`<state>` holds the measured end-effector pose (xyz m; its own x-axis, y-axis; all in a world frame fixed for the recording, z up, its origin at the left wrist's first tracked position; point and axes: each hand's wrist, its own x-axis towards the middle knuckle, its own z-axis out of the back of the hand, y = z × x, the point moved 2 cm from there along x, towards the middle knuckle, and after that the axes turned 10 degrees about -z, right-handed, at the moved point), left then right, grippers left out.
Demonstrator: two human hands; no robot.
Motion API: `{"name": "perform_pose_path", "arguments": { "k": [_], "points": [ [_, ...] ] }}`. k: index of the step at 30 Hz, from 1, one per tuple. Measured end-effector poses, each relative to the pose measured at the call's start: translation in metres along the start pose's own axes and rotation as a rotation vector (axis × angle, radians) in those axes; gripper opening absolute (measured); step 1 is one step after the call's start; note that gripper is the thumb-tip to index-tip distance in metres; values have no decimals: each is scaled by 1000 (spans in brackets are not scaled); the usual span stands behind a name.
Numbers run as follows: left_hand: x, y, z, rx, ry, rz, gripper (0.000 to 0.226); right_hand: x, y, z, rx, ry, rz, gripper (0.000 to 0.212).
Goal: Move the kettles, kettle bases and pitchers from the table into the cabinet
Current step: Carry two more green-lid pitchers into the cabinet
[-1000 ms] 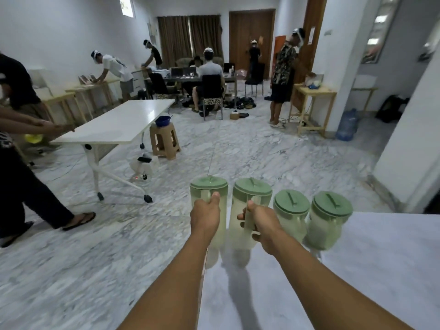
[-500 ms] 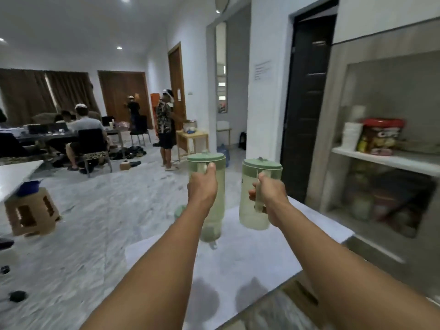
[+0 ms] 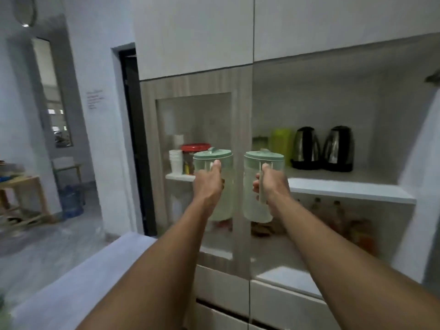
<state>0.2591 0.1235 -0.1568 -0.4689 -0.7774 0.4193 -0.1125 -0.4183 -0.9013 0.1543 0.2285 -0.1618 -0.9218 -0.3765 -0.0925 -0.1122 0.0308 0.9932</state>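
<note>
My left hand (image 3: 207, 184) grips the handle of a pale green pitcher (image 3: 221, 160) with a green lid, held up in front of the cabinet. My right hand (image 3: 271, 186) grips a second matching pitcher (image 3: 256, 210) beside it. Both pitchers hang in the air, upright, a short gap between them. Behind them the cabinet's white shelf (image 3: 345, 190) carries two steel kettles with black tops, the left kettle (image 3: 306, 147) and the right kettle (image 3: 339, 148), each on a black base. A lime green container (image 3: 282, 142) stands left of the kettles.
A glass-fronted cabinet door (image 3: 192, 120) on the left shows stacked white cups (image 3: 175, 160) and a red-lidded jar (image 3: 195, 147). Bottles crowd the lower shelf (image 3: 338, 217). The white table's corner (image 3: 78, 282) lies at lower left. A dark doorway (image 3: 134, 139) and a wooden side table (image 3: 26, 186) are further left.
I have turned right from the room toward the cabinet, carrying both pitchers off the table. The cabinet shelf with the kettles now fills the view.
</note>
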Motion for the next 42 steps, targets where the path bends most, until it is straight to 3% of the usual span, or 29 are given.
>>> {"name": "perform_pose_path", "arguments": {
  "k": [11,19,23,27,35,42],
  "points": [
    [91,-1,-286,-123,190,-2,40,215,48,176,-35,-259,46,40],
    [142,36,-430,-103,353,1,40,330,33,254,-24,-402,28,39],
    [180,49,-502,-72,402,-6,54,393,37,283,-35,-444,7,38],
    [227,60,-569,-15,445,-18,49,460,46,305,-11,-534,-7,37],
    [294,77,-656,-22,470,-57,53,564,57,321,78,-561,-62,43],
    [312,87,-653,-92,474,-43,46,585,56,328,24,-569,-36,41]
  ]
}}
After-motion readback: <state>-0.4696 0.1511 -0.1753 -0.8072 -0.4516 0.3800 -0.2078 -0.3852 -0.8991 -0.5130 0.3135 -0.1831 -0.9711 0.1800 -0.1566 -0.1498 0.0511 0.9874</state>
